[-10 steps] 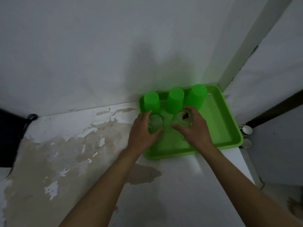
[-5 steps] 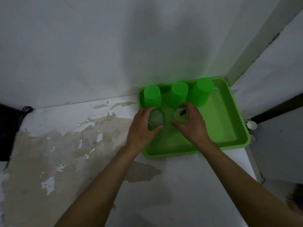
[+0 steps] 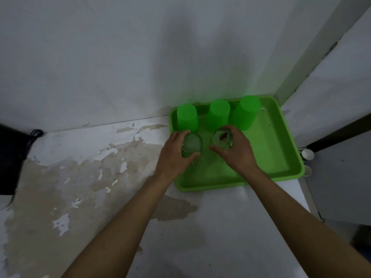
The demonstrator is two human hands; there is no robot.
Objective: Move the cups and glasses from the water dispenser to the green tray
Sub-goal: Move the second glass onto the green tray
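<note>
- Your left hand (image 3: 172, 155) sits just right of frame centre, its grip wrapped around a clear drinking glass (image 3: 191, 144) over the left part of the shallow green plastic tray (image 3: 281, 149); thumb and fingers press on the wall of the glass from both sides.
- Your right hand (image 3: 236, 151) is beside it, its grip closed around a second clear glass with a brown smear inside (image 3: 222, 137).
- You cannot tell whether either glass base touches the tray floor: your hands cover the lower walls, and the clear glass blends into the green.
- Three upturned green plastic cups stand in a row along the tray's far edge: the left cup (image 3: 187, 117), the middle cup (image 3: 218, 114) and the right cup (image 3: 246, 112). Your fingers hide part of the lower edges of the left and middle ones.
- The tray rests on the white table with peeling, stained paint (image 3: 84, 177), tucked into the wall corner at right of centre.
- Two small white rounded things (image 3: 308, 154) sit past the tray's right edge, too small to identify.
- A dark shape (image 3: 10, 157) is cut off by the left border.
</note>
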